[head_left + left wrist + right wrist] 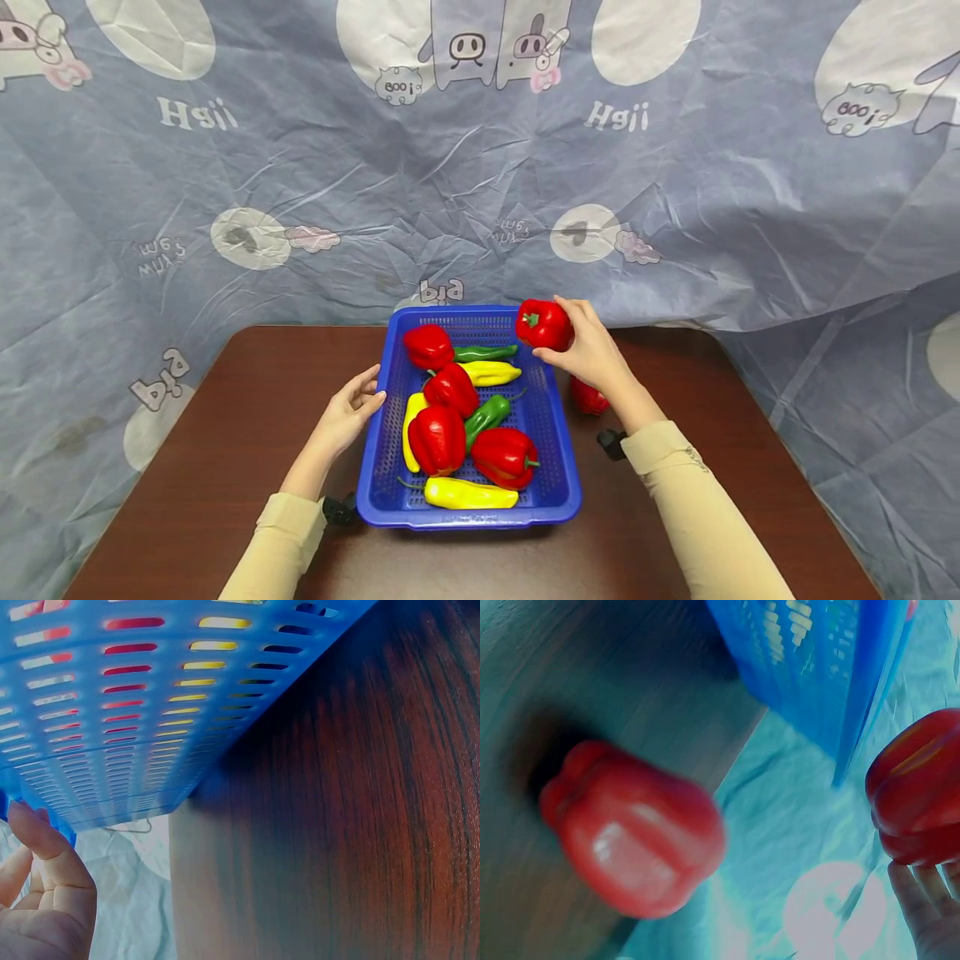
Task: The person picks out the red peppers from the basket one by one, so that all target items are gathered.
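My right hand (592,350) grips a red bell pepper (544,325), its green stem facing left, above the basket's far right rim. In the right wrist view, the fingers hold this pepper (919,787) against the backdrop. My left hand (348,412) holds the left rim of the blue perforated basket (468,518), thumb and fingertips at its edge; the left wrist view shows the thumb (41,836) bent at the rim. Inside lie several red bell peppers (437,440), yellow peppers (471,493) and green peppers (487,417). Another red bell pepper (641,832) rests on the table, right of the basket.
The basket stands on a dark brown wooden table (262,400). A grey-blue printed cloth (450,183) hangs behind the far table edge. Black wrist devices (611,443) show beneath the sleeves.
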### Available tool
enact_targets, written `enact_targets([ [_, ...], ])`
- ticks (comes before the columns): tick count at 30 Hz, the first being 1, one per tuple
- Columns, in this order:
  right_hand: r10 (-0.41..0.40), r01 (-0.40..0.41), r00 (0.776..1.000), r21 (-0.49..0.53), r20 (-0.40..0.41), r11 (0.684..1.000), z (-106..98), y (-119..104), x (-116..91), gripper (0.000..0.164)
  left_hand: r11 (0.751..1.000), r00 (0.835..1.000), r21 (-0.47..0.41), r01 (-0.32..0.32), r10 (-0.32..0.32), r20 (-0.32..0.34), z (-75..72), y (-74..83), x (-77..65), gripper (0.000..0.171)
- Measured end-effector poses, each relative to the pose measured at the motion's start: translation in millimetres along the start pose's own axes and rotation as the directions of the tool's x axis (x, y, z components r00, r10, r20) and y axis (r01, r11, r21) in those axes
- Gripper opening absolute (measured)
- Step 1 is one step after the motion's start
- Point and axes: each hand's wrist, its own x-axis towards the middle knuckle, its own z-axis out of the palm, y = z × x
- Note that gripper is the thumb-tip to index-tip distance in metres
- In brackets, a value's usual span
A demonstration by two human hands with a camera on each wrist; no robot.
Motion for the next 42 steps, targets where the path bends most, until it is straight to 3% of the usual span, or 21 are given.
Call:
enact_targets([
  [4,0.12,-0.112,0.991,0.125,-0.057,0.986,-10,18,-8,0.087,1.0,1.0,0.005,0.009,-0.009,-0.008,-0.6,0.8,-1.0,0.056],
  [7,0.216,-0.194,0.974,0.231,-0.073,0.953,-16,31,-15,0.086,1.0,1.0,0.011,0.021,-0.021,-0.011,-1.6,0.6,-1.4,0.057],
  [14,0.404,-0.343,0.908,0.361,-0.109,0.867,-30,58,-32,0.087,1.0,1.0,-0.009,0.023,-0.023,-0.004,-1.8,1.0,-2.3,0.058],
  [24,0.566,-0.454,0.815,0.47,-0.125,0.757,-44,86,-52,0.08,1.0,1.0,-0.022,0.008,-0.008,-0.014,-1.8,1.6,-1.0,0.056],
  [33,0.642,-0.531,0.76,0.473,-0.103,0.703,-43,105,-67,0.081,0.999,1.0,-0.044,-0.016,0.015,-0.018,0.5,1.9,-0.3,0.056],
  [42,0.715,-0.626,0.692,0.414,-0.097,0.661,-28,123,-78,0.089,0.998,1.0,-0.06,-0.015,0.014,-0.013,2.2,-0.5,0.2,0.056],
])
